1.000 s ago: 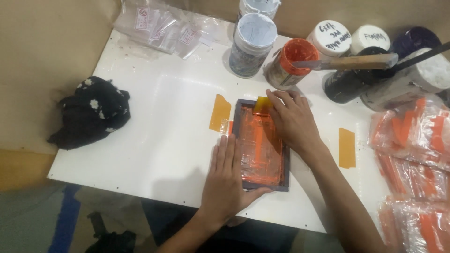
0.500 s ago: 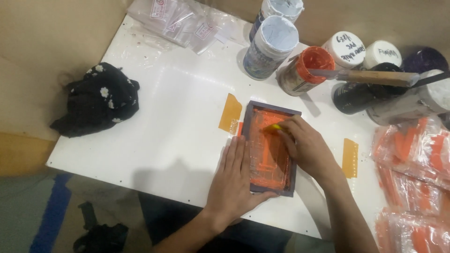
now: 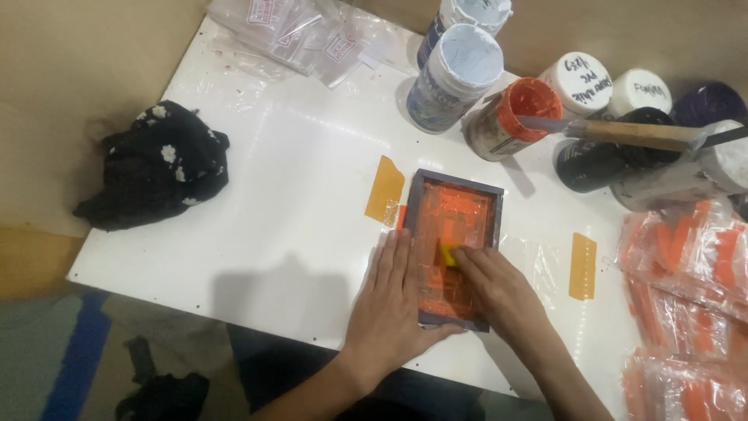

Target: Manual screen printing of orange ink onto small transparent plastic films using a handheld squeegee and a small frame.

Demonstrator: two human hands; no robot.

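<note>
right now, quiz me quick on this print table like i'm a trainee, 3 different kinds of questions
1. True or false: the left hand lies flat on the edge of the small screen frame.
2. What colour is the small pad under the right hand?
3. Where does the black flowered cloth lie: A) on the frame, B) at the table's left edge, C) among the jars?

Key: 1 true; 2 yellow; 3 B.

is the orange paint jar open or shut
Open: the orange paint jar has no lid, its orange contents show from above, and a wooden-handled tool rests across its mouth.
</note>
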